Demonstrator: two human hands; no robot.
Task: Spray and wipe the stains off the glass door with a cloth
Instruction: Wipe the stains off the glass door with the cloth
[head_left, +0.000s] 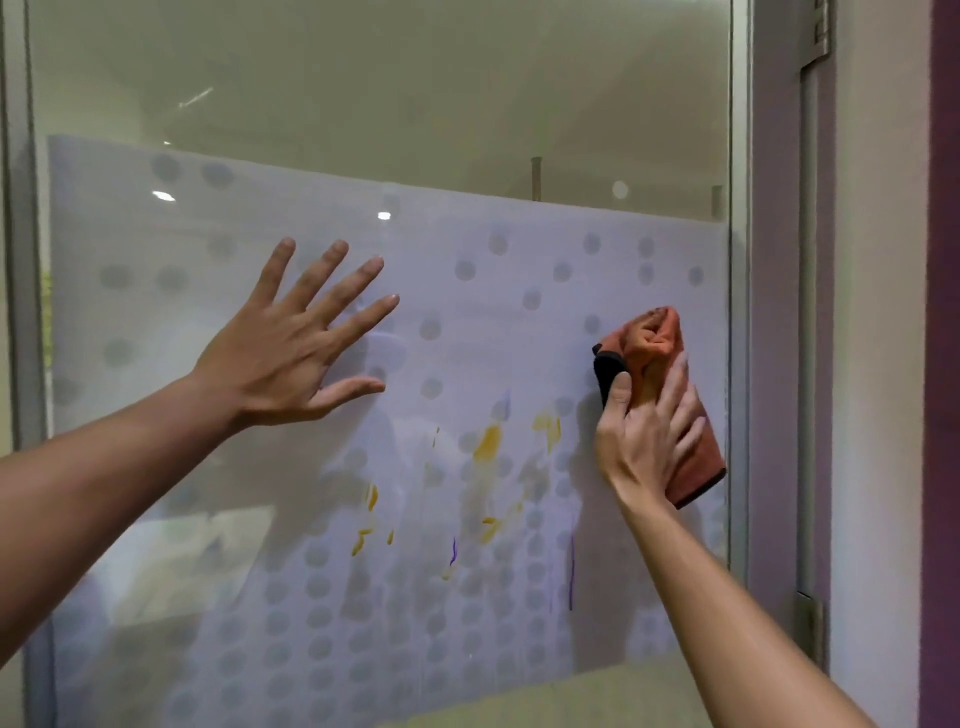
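Note:
The glass door (363, 93) fills the view, with a frosted film dotted with grey circles over its lower part. Yellow stains (488, 441) and thin purple streaks (571, 571) run down the film at centre. My left hand (291, 348) lies flat on the glass, fingers spread, left of the stains. My right hand (644, 431) presses a bunched orange cloth (654, 343) with a black edge against the glass near the door's right side, thumb and fingers curled round it. No spray bottle is in view.
A metal door frame (740, 312) runs down the right edge of the glass, with hinges (815, 31) on the jamb. A purple wall strip (943, 364) stands at far right. Another frame post (21, 260) borders the left.

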